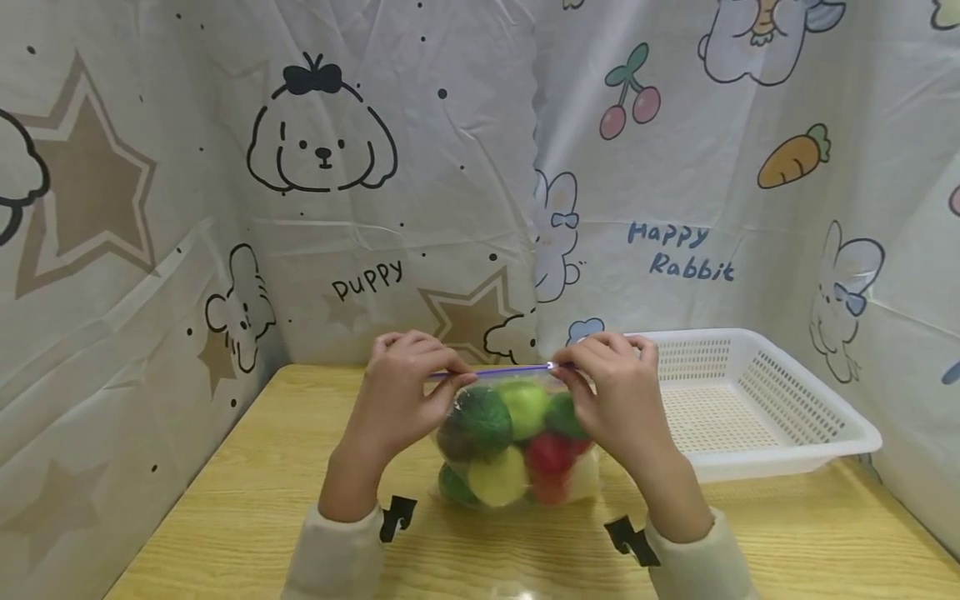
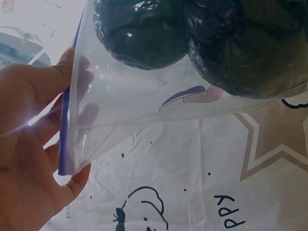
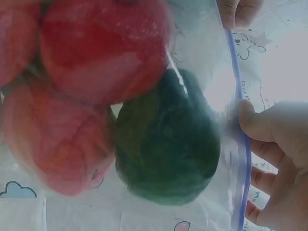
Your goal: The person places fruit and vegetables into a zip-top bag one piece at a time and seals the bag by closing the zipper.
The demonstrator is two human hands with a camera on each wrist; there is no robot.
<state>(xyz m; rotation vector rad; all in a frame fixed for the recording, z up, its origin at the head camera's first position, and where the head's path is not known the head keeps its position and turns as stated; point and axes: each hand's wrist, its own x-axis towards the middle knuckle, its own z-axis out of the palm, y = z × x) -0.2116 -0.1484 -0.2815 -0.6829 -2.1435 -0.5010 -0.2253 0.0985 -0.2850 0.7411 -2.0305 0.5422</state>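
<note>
A clear zip bag (image 1: 498, 479) full of round fruits and vegetables stands on the wooden table. My left hand (image 1: 405, 387) pinches the purple zip strip (image 2: 68, 106) near one end of the bag's mouth. Further right along the same strip, my right hand (image 1: 618, 387) pinches it between thumb and fingers, beside a small white slider (image 1: 553, 366). Through the plastic show a light green fruit (image 1: 522, 407), a yellow one (image 1: 498, 477), a red one (image 3: 108, 48) and a dark green avocado-shaped one (image 3: 168, 144). The right hand hides part of the bag's right side.
A white plastic basket (image 1: 795, 465) with slotted walls stands at the right, just behind my right hand. Printed cloth (image 1: 450, 167) hangs round the back and sides of the wooden table (image 1: 247, 500).
</note>
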